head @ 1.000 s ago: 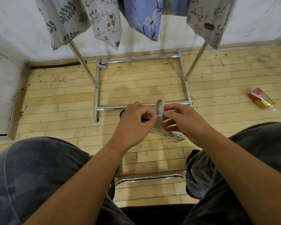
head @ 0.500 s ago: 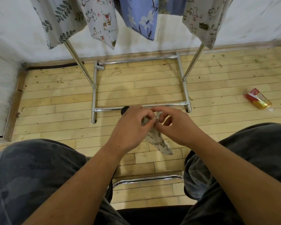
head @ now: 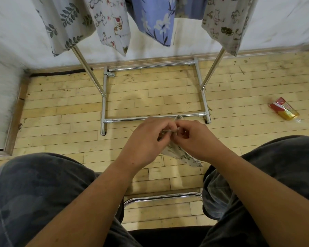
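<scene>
A small leaf-printed cloth (head: 181, 154) is held in the air between the person's knees, above the wooden floor (head: 61, 107). Its upper part is bunched between the two hands, a little tip pokes up above the fingers, and the lower end hangs down and to the right below the right wrist. The left hand (head: 146, 141) has its fingers curled and pinches the cloth from the left. The right hand (head: 194, 139) pinches it from the right, fingertips meeting those of the left hand. How the cloth is folded inside the fingers cannot be told.

Both thighs, in dark camouflage shorts (head: 34, 193), frame the hands. A chrome tube (head: 161, 197) runs across the floor between the legs.

Just beyond the hands stands the metal base of a drying rack (head: 150, 118), its slanted poles rising to four hanging cloths: a leaf-printed one (head: 64, 24), a cat-printed one (head: 111, 24), a blue floral one (head: 153, 20) and another cat-printed one (head: 225, 20). A red and gold packet (head: 284, 108) lies on the floor, well apart to the right.
</scene>
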Demonstrator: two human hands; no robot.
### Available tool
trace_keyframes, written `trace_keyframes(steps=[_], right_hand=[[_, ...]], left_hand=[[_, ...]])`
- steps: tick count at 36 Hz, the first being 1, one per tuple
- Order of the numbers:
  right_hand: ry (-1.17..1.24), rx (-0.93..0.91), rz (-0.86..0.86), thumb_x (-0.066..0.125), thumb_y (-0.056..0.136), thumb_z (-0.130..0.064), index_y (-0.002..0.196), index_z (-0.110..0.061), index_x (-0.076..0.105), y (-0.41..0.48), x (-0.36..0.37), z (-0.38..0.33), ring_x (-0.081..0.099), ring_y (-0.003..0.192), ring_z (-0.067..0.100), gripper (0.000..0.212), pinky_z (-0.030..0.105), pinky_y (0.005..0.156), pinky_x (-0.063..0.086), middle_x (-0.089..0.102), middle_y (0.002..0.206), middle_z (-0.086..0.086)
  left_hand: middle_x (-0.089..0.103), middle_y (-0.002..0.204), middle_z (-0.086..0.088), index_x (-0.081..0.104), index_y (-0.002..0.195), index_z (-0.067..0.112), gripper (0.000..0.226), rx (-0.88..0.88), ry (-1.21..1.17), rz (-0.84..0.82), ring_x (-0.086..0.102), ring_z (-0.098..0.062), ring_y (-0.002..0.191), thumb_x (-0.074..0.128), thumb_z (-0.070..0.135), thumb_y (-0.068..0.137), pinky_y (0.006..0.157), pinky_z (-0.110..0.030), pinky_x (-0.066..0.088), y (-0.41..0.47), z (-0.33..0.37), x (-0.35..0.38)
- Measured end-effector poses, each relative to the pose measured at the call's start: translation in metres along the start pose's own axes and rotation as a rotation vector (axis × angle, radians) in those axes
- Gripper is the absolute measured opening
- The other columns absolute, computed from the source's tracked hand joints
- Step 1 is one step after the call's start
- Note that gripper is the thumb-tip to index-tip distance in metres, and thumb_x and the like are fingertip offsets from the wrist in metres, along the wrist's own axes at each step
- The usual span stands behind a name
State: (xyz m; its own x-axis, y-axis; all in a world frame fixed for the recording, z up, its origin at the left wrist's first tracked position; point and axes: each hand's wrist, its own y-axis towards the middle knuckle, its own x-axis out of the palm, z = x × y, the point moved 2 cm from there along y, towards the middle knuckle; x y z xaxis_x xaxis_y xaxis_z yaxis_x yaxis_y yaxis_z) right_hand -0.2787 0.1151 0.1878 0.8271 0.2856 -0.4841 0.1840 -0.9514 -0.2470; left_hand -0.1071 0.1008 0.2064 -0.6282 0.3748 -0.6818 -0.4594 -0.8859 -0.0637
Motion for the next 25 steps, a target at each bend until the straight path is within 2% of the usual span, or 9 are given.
trace_keyframes(steps=[4,6,9,12,16,18,20,23,25], right_hand=[[-0.021,0.027,-0.013,0.068,0.095,-0.027,0.095,-0.03,0.07,0.0,0.002,0.0,0.046,0.057,0.003,0.004,0.016,0.055,0.041,0.055,0.066,-0.009],[-0.018,0.047,-0.022,0.068,0.096,-0.028,0.089,-0.029,0.069,0.001,0.001,0.0,0.046,0.055,0.002,0.007,0.015,0.054,0.041,0.054,0.061,-0.013],[-0.02,0.051,-0.039,0.067,0.098,-0.024,0.079,-0.04,0.065,0.001,0.001,-0.001,0.048,0.055,0.001,0.024,0.014,0.056,0.042,0.055,0.059,-0.018],[-0.052,0.037,-0.025,0.065,0.097,-0.02,0.074,-0.043,0.061,0.0,0.0,-0.003,0.048,0.059,0.002,0.033,0.016,0.058,0.042,0.06,0.067,-0.007],[0.007,0.045,0.008,0.062,0.101,-0.02,0.082,-0.043,0.063,-0.001,-0.001,-0.008,0.048,0.052,0.002,0.029,0.014,0.053,0.04,0.056,0.057,-0.019],[0.047,0.073,0.026,0.061,0.102,-0.024,0.088,-0.036,0.068,-0.001,-0.002,-0.009,0.047,0.05,0.003,0.019,0.016,0.051,0.04,0.057,0.057,-0.015],[0.097,0.126,0.035,0.061,0.102,-0.028,0.09,-0.03,0.07,0.0,-0.003,-0.01,0.049,0.051,0.009,0.015,0.029,0.049,0.045,0.063,0.061,-0.003],[0.139,0.18,0.002,0.061,0.102,-0.028,0.09,-0.026,0.071,-0.002,-0.004,-0.014,0.054,0.053,0.016,0.015,0.047,0.055,0.055,0.068,0.068,0.01],[0.177,0.2,-0.029,0.06,0.103,-0.024,0.091,-0.023,0.07,-0.003,-0.004,-0.015,0.056,0.052,0.012,0.016,0.039,0.057,0.056,0.066,0.062,0.002]], left_hand=[[0.049,0.101,0.04,0.062,0.105,0.037,0.017,-0.003,-0.033,-0.014,0.054,0.002,0.103,0.062,0.02,0.1,0.086,-0.02,0.051,-0.001,0.003,0.0],[0.044,0.108,0.047,0.06,0.105,0.036,0.018,0.015,-0.031,-0.028,0.055,0.001,0.104,0.062,0.019,0.099,0.088,-0.026,0.052,-0.001,0.004,-0.001],[0.047,0.116,0.035,0.059,0.104,0.036,0.02,0.065,0.007,-0.031,0.052,-0.003,0.104,0.062,0.017,0.098,0.088,-0.027,0.049,-0.001,0.006,-0.001],[0.054,0.105,0.026,0.058,0.104,0.034,0.019,0.08,0.015,-0.042,0.047,-0.004,0.104,0.06,0.016,0.099,0.087,-0.023,0.042,-0.002,0.007,0.003],[0.049,0.108,0.035,0.057,0.107,0.035,0.017,0.038,-0.005,0.01,0.048,-0.002,0.104,0.058,0.019,0.101,0.088,-0.031,0.049,0.001,0.004,0.0],[0.044,0.11,0.042,0.056,0.111,0.036,0.019,0.009,-0.013,0.038,0.048,-0.001,0.106,0.059,0.02,0.101,0.091,-0.032,0.051,0.002,0.003,0.0],[0.045,0.114,0.035,0.054,0.121,0.038,0.029,-0.029,-0.005,0.073,0.045,-0.002,0.114,0.061,0.021,0.099,0.099,-0.034,0.048,0.004,-0.001,-0.001],[0.037,0.143,0.018,0.042,0.143,0.04,0.058,-0.204,-0.058,0.082,0.032,-0.006,0.134,0.065,0.023,0.094,0.114,-0.036,0.04,0.006,-0.016,-0.001],[0.025,0.156,0.014,0.027,0.155,0.04,0.078,-0.368,-0.152,0.015,0.025,-0.01,0.143,0.069,0.025,0.091,0.101,-0.013,0.045,0.008,-0.024,0.0]])
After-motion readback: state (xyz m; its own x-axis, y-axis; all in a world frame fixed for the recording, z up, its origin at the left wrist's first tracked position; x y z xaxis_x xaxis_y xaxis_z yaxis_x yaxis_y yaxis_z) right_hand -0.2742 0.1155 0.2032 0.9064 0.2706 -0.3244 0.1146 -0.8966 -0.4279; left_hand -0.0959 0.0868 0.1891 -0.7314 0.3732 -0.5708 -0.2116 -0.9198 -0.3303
